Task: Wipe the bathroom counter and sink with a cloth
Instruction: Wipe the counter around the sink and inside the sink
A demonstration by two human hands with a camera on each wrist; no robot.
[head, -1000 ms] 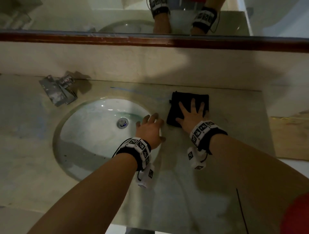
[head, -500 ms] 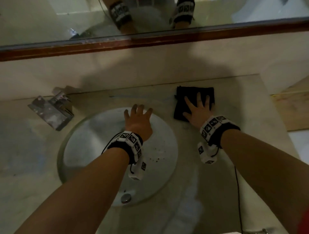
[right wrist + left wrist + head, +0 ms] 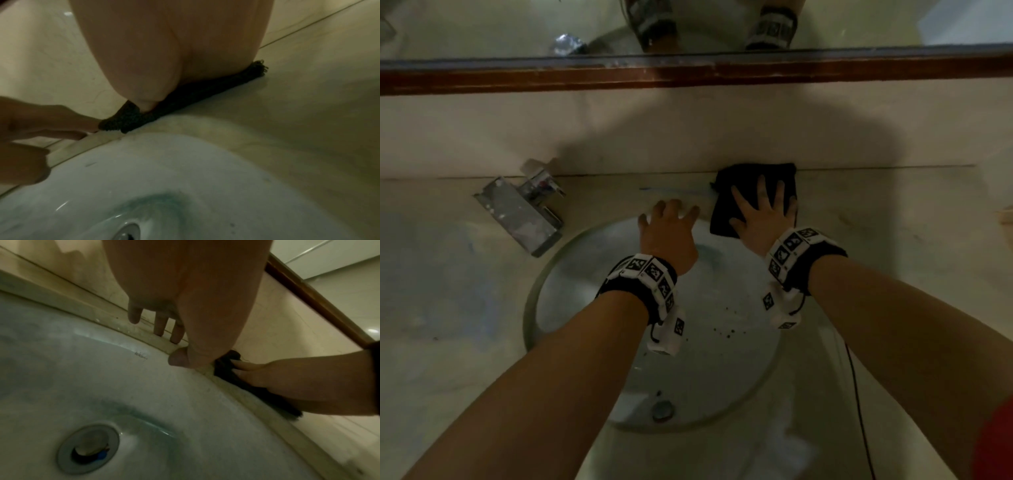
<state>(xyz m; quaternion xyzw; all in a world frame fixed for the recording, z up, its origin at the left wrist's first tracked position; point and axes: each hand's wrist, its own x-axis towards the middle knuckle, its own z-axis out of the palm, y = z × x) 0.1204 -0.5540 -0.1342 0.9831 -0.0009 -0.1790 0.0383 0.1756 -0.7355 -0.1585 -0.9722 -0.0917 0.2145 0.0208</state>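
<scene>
A black cloth lies on the beige counter, right of the sink's far rim, with its back edge at the wall. My right hand presses flat on it, fingers spread and straight. My left hand rests open on the far rim of the white sink, just left of the cloth. In the left wrist view my left hand's fingers reach over the rim beside the cloth. In the right wrist view my palm covers most of the cloth.
A chrome tap stands on the counter at the sink's back left. The drain sits at the bowl's near side. A wood-framed mirror runs above the back wall. A thin black cable hangs at the right.
My right hand has slid the cloth back against the wall. My left hand has moved from the sink's right rim to its far rim. The head view has tilted down over the bowl.
</scene>
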